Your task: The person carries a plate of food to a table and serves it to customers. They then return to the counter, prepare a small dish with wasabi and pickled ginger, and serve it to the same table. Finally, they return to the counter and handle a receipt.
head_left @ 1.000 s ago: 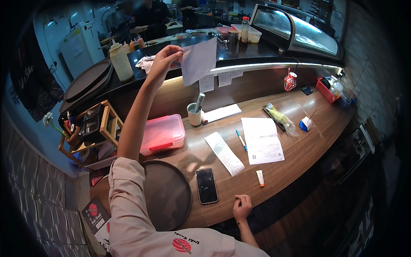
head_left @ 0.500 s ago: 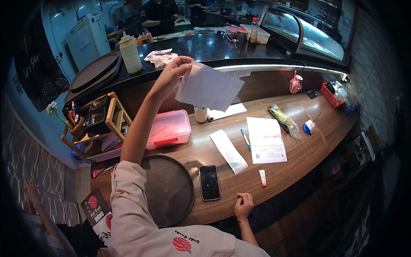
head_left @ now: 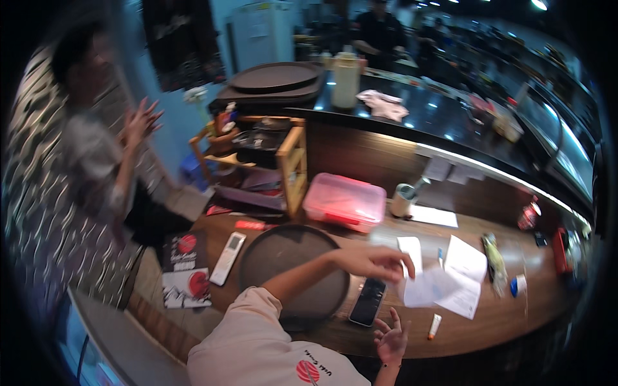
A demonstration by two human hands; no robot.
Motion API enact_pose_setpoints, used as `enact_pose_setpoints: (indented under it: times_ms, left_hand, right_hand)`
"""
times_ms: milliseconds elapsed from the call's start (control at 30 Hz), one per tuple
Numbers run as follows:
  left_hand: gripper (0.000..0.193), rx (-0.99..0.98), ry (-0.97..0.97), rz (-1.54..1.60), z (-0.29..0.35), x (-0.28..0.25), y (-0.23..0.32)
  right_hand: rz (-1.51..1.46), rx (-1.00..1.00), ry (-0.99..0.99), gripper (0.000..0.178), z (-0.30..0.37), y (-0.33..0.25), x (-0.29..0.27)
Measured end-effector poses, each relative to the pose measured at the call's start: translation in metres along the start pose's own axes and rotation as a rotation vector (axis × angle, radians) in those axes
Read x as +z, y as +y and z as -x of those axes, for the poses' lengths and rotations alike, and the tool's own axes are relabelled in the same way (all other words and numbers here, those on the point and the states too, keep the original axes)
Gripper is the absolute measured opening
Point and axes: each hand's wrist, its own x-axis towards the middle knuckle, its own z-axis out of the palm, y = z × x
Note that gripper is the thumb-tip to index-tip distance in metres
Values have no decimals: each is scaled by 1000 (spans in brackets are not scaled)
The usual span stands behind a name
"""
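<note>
My left hand (head_left: 380, 262) pinches a thin sheet of paper (head_left: 426, 287) by its edge, above the wooden counter. This sheet is blurred and partly overlaps a printed, folded document (head_left: 468, 267) lying on the counter. Beneath my left hand lies a black phone (head_left: 367, 302). Near the counter's front edge, my right hand (head_left: 391, 338) is raised with its fingers apart and nothing in it. A small white tube with an orange cap (head_left: 435, 327) lies to its right. The long receipt (head_left: 410, 251) and the blue pen (head_left: 440, 256) show only in part behind the held sheet.
A round brown tray (head_left: 290, 264) lies under my left forearm, beside a white remote control (head_left: 228, 258). Behind stand a pink-lidded plastic box (head_left: 345, 201), a cup (head_left: 403, 201) and a wooden rack (head_left: 293, 167). A person (head_left: 96, 161) stands at the left, hands together.
My left hand has come down with the sheet from near the raised ledge to just above the counter. My right hand has lifted and spread its fingers. The view has swung left.
</note>
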Motion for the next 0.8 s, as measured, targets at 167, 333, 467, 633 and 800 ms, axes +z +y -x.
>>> enact_pose_setpoints:
  times_ms: [167, 333, 467, 633, 800]
  left_hand:
    - [23, -69, 17, -86, 72, 13, -14]
    - [19, -169, 61, -161, 114, 20, -12]
    - [18, -167, 63, -155, 127, 18, 0]
    - [16, -169, 49, -250, 136, 7, 1]
    - [20, -391, 102, -363, 158, -4, -13]
  right_hand:
    - [36, 194, -75, 75, -9, 9, 21]
    - [385, 175, -216, 80, -23, 12, 42]
    - [677, 115, -182, 55, -44, 17, 49]
    - [818, 102, -130, 28, -59, 19, 51]
    - [877, -25, 0, 27, -63, 22, 60]
